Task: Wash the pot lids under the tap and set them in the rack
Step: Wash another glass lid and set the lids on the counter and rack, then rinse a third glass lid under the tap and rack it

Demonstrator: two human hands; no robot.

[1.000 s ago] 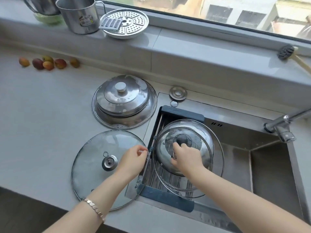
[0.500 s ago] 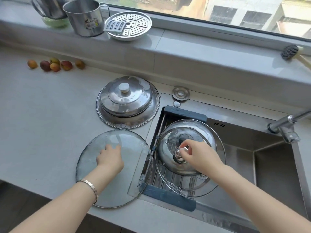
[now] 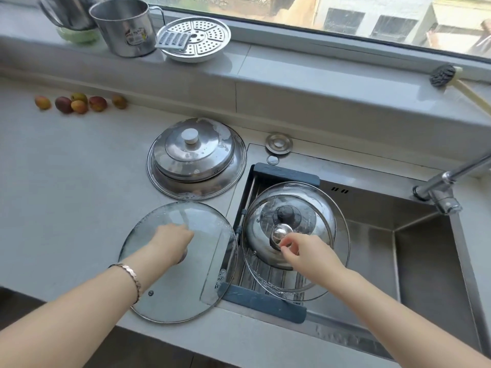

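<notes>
Left hand (image 3: 170, 241) grip closed over round glass lid (image 3: 170, 296) knob, right hand (image 3: 303, 252) pinching shiny steel knob (image 3: 280, 233)

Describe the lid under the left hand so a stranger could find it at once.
Start at the sink; on the countertop along its left edge lies a large glass lid, its rim overhanging the sink. Unlike the steel lids behind it, it is see-through, and the left hand covers its knob.

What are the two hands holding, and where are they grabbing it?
The left hand covers the knob of the big glass lid on the counter. The right hand pinches the shiny knob of the glass lid in the rack.
</notes>
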